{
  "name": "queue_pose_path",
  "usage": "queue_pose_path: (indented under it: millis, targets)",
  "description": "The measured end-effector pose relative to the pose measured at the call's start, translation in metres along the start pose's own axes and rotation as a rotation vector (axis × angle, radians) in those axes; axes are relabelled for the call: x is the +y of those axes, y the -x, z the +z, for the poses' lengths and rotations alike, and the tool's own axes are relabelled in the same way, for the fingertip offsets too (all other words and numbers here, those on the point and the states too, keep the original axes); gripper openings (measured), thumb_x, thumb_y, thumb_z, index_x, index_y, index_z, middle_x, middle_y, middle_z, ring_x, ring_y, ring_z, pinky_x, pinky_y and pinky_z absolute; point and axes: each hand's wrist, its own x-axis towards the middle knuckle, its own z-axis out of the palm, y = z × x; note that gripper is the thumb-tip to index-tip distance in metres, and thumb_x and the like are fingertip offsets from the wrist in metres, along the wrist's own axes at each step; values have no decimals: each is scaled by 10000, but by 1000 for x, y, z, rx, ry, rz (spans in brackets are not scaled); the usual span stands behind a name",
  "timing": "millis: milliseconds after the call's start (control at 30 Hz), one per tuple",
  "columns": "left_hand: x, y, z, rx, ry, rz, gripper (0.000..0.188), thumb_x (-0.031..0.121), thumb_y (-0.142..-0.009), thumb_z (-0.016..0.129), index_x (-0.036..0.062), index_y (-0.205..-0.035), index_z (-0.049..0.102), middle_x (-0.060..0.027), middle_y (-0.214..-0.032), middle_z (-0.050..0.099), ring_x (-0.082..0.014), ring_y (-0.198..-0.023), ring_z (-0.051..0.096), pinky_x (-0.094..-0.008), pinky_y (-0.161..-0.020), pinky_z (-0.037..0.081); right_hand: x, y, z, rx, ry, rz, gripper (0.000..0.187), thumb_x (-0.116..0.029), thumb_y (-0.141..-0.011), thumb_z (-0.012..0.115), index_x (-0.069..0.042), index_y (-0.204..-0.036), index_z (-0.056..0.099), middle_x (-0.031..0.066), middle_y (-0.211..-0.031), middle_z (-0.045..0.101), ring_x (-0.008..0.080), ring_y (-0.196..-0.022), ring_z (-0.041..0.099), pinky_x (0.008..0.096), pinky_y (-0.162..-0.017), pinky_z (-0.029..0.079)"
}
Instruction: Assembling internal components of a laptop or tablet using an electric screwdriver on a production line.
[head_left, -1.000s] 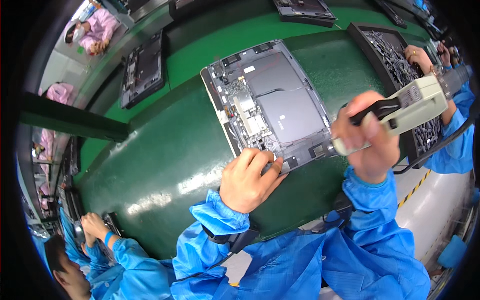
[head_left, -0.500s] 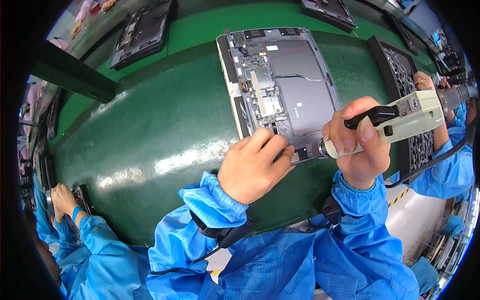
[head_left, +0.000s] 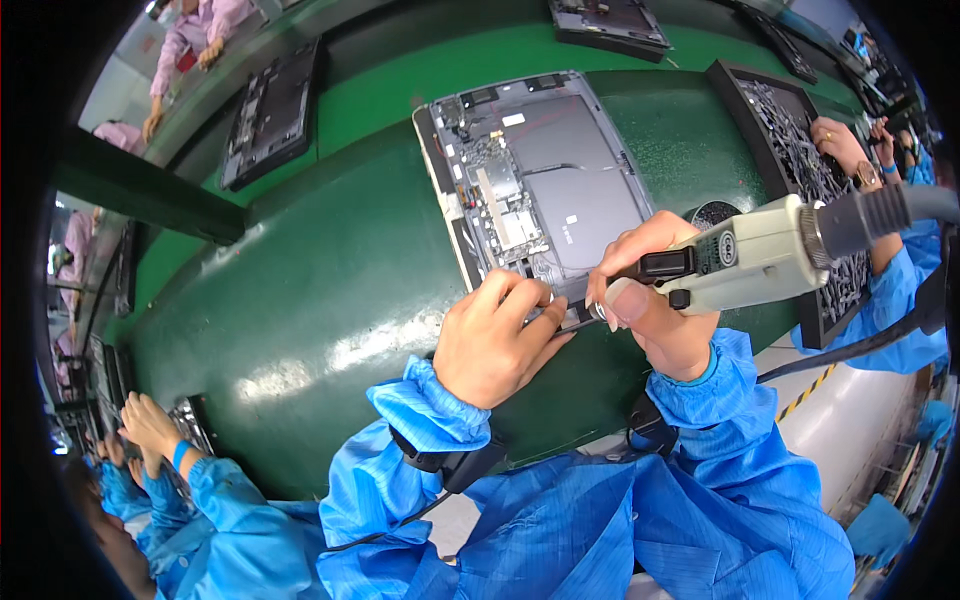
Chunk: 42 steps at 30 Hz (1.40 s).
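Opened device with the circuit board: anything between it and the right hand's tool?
Nothing visible blocks the right hand or its cream tool from the opened device. The left hand is at the near edge, left of the tool; whether tool and device touch is unclear.

Cream power tool [head_left: 752, 262]; grey casing [head_left: 582, 215]; green worktop [head_left: 300, 300]; blue sleeves [head_left: 425, 405]; yellow-black striped floor tape [head_left: 807, 393]

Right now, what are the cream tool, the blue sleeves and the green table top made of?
Cream tool: probably hard plastic, smooth with a slight shine and moulded-looking edges. Blue sleeves: thin cloth, perhaps synthetic; they crease and softly shine. Green table top: smooth and glossy, as the glare shows; maybe a rubbery mat or paint, I can't tell.
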Motion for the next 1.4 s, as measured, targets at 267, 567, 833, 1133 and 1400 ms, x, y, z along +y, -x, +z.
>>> queue_pose_path:
  millis: [267,567,833,1133,1400]
  targets:
    - [6,-5,5,30,21,25,329,128,-546,792,83,-848,668,-26,-833,559,-228,-753,529,-323,-578,471,-19,1,-74,479,-357,-162,262,-123,-797,606,64,-978,579,24,-552,485,104,-450,464,266,-479,434]
    - [11,-6,3,-42,-58,-61,387,98,-533,795,92,-904,685,-47,-829,537,-243,-771,509,-341,-633,457,-10,0,-105,723,-57,-129,182,-98,-787,629,43,-892,584,23,-538,466,113,-452,458,285,-493,453]
    - [13,-11,6,-67,-57,-63,396,81,-524,799,82,-902,682,-56,-829,535,-252,-773,499,-353,-647,441,-9,-2,-112,645,-29,-32,167,-110,-764,655,20,-840,582,20,-543,481,110,-449,472,269,-480,442]
    - [13,-9,3,-57,-53,-68,394,68,-524,798,70,-898,677,-62,-831,542,-254,-770,501,-352,-639,438,-6,-4,-105,669,8,-16,171,-89,-753,661,28,-845,577,27,-540,485,113,-442,468,271,-476,440]
    - [10,-9,3,-44,-43,-39,391,99,-534,785,72,-909,676,-42,-837,561,-243,-775,506,-337,-626,449,-4,-2,-106,666,7,-40,160,-74,-777,636,47,-861,573,29,-536,470,112,-439,446,281,-468,429]
